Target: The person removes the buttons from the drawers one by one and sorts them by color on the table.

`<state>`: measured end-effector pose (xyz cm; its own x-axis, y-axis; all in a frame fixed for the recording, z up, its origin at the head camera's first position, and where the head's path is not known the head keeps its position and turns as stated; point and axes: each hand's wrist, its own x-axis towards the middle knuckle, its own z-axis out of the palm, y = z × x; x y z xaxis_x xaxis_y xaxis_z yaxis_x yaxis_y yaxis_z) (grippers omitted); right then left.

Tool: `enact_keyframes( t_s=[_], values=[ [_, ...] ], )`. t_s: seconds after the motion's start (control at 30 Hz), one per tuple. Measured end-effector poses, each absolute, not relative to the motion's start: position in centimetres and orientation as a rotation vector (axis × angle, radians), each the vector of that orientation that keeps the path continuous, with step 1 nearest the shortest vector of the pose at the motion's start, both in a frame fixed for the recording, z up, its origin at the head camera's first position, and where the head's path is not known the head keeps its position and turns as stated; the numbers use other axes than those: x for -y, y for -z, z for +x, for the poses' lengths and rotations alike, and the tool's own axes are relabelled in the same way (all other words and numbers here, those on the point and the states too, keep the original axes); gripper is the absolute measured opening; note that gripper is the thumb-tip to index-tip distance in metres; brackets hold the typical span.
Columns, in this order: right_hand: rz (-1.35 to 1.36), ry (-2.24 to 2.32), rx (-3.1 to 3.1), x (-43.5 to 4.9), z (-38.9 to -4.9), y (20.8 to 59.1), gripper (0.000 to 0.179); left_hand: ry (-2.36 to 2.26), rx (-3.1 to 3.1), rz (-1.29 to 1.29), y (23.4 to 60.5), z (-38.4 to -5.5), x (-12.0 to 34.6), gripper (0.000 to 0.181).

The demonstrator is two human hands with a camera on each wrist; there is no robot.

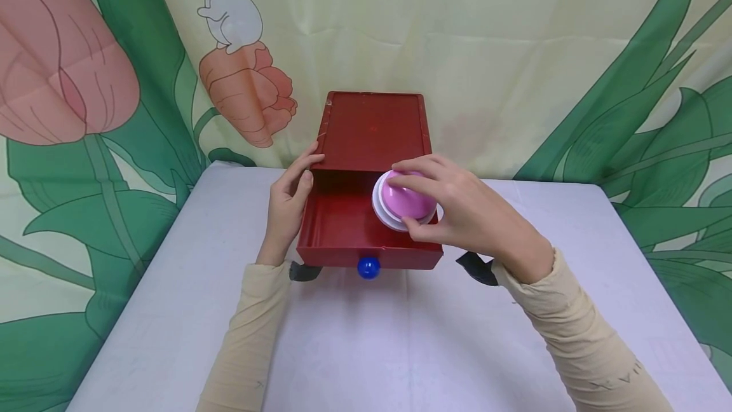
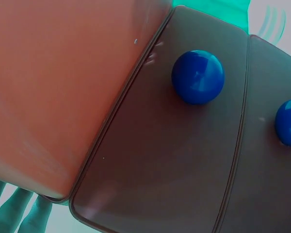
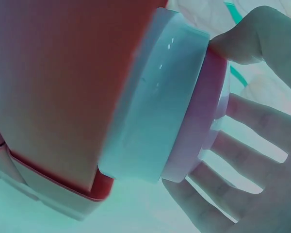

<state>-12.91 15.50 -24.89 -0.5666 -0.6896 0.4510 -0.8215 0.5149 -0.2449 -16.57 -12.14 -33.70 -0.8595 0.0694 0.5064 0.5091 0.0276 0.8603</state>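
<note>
A dark red drawer cabinet [image 1: 372,132] stands at the back of the table, with its top drawer [image 1: 343,253] pulled out. My left hand [image 1: 290,203] rests along the cabinet's left side with its fingers extended. Over the right part of the drawer, my right hand [image 1: 457,208] holds a round pink-and-white container [image 1: 406,199], thumb and fingertips spread around its pink part. In the right wrist view the container's wide white band [image 3: 155,102] overlaps the red cabinet. The visible left part of the drawer's floor is bare; the container hides the rest.
A blue knob [image 1: 368,267] is on the drawer front, and another blue knob [image 2: 290,122] shows in the left wrist view. The table has a white cover [image 1: 366,348]. Behind it hangs a printed cloth [image 1: 486,68] with leaves, a tulip and a rabbit.
</note>
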Motion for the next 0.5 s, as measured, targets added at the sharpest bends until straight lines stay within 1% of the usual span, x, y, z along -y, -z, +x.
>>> enact_keyframes(
  t_s=[0.2,0.5],
  values=[
    [1.253,-0.638,2.431,-15.8,-12.7,24.5,0.05,1.904,1.978,-0.594,33.9,-16.7,12.2,0.035],
    [1.212,-0.632,2.436,-16.9,-12.8,24.5,0.05,1.889,1.949,-0.618,36.4,-18.5,12.8,0.035]
  ],
)
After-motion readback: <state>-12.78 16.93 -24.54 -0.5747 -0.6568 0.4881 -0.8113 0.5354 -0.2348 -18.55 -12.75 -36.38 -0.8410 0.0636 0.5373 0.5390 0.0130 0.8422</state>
